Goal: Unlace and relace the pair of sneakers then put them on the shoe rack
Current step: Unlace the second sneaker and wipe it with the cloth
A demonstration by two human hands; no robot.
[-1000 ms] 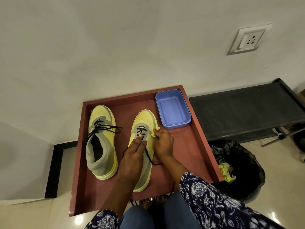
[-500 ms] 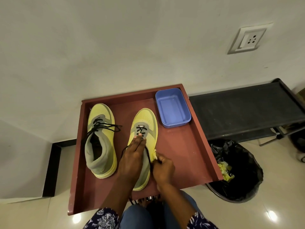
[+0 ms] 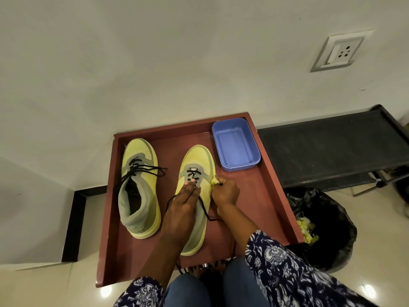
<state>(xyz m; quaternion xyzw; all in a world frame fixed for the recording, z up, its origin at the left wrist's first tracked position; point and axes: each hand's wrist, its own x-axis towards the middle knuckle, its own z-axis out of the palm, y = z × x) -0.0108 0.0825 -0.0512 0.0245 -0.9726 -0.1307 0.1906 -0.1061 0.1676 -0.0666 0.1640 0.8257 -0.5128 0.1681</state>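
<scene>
Two yellow-and-grey sneakers with black laces stand toes away from me in a reddish-brown tray (image 3: pixel 261 196). The left sneaker (image 3: pixel 139 187) is loosely laced, its lace ends trailing over both sides. My left hand (image 3: pixel 181 209) lies flat over the right sneaker (image 3: pixel 197 158), fingertips at its lowest laced eyelets, pressing it down. My right hand (image 3: pixel 225 193) is closed on a small yellow wad (image 3: pixel 214 180) held against that sneaker's right side. A loose black lace runs out from under my left hand.
An empty blue plastic tub (image 3: pixel 235 145) sits in the tray's far right corner. The black shoe rack (image 3: pixel 332 147) stands to the right against the wall. Below it is a black-lined bin (image 3: pixel 321 229) with yellow scraps. My knees are at the tray's near edge.
My right hand slid back along the sneaker's right side toward me, then forward again to near the toe. My left hand stayed on the sneaker.
</scene>
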